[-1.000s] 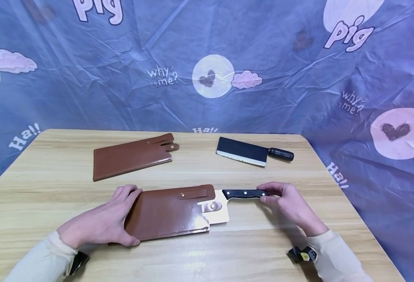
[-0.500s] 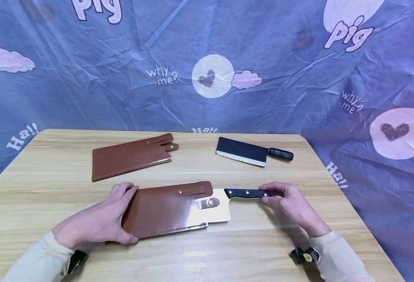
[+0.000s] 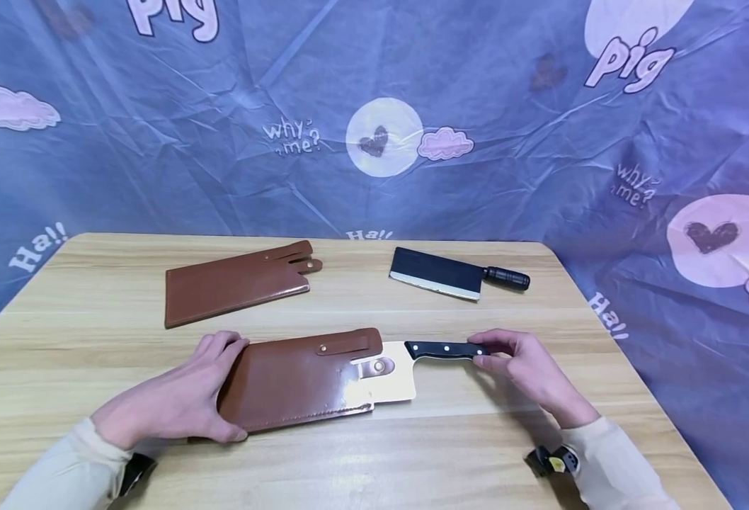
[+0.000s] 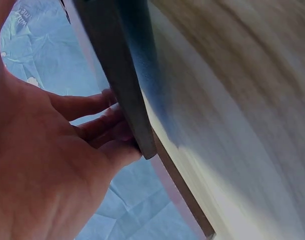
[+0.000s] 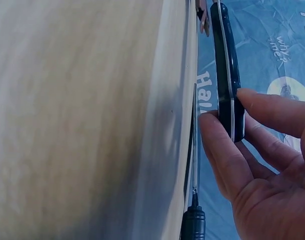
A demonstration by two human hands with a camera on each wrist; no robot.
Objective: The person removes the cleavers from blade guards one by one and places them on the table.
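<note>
Sheath (image 3: 294,379) slid slightly left off the cleaver (image 3: 400,372) blade since earlier; left hand (image 3: 177,400) grips its end, right hand (image 3: 527,365) pinches the cleaver's handle end.

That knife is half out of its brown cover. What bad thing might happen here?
The right hand only pinches the end of the knife handle, so it might slip or twist. Part of the blade is bare outside the sheath, and the left hand grips that sheath close by, so a sudden jerk might bring the blade against skin. A second cleaver lies uncovered on the table; a reaching arm might brush it.
</note>
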